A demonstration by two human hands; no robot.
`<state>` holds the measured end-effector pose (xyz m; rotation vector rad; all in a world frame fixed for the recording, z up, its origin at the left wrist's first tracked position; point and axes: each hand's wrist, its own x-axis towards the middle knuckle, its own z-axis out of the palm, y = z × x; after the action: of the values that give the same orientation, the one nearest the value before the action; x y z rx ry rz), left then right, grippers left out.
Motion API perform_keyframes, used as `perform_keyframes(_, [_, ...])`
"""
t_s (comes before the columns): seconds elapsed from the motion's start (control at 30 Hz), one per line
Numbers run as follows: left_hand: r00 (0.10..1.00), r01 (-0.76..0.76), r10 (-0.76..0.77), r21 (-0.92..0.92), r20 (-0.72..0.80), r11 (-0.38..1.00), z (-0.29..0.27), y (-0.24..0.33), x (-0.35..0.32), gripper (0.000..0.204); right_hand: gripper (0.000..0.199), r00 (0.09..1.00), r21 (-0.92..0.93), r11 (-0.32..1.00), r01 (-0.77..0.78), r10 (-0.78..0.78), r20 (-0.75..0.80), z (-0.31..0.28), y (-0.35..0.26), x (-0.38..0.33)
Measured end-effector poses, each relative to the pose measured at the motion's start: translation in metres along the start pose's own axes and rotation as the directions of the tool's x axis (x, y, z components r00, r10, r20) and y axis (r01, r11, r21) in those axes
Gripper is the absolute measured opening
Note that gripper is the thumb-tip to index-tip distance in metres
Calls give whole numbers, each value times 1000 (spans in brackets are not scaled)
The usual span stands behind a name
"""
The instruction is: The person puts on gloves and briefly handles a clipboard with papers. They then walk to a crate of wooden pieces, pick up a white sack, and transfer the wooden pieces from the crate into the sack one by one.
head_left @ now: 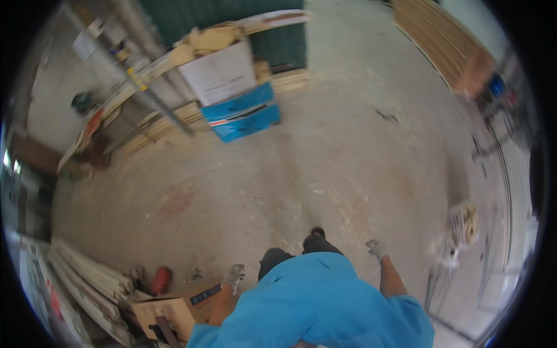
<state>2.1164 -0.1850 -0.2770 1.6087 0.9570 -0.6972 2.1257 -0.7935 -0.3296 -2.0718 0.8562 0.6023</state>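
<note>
Your left hand (pixel 235 276), in a grey work glove, hangs beside your hip, empty and touching nothing; fingers look loosely curled, but blur hides how far. It hangs just above the open brown cardboard box (pixel 174 310) on the dusty concrete floor (pixel 325 168). Your gloved right hand (pixel 376 249) swings free, empty, fingers loose, spread unclear.

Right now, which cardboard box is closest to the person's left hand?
The open brown box on the floor beside the left hand. The white-and-blue boxes sit far off by the wooden planks.
</note>
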Motion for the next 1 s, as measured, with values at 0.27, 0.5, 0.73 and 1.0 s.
perform_keyframes(0.27, [997,9,-30,-298,-64,954,-34,67,86,34,40,786,-149,781,607,-618,-37,-23,-465,188])
perform_keyframes(0.5, [969,-177,81,-426,-234,887,-146,248,221,35,34,620,-145,607,781,-781,70,69,-726,180])
perform_keyframes(0.73, [700,-690,631,-88,-335,719,-202,588,250,64,45,452,32,451,892,-891,-41,41,-911,209])
perform_keyframes(1.0, [351,-901,888,153,-296,407,-193,855,266,102,72,362,-458,326,827,-932,-8,23,-1115,305])
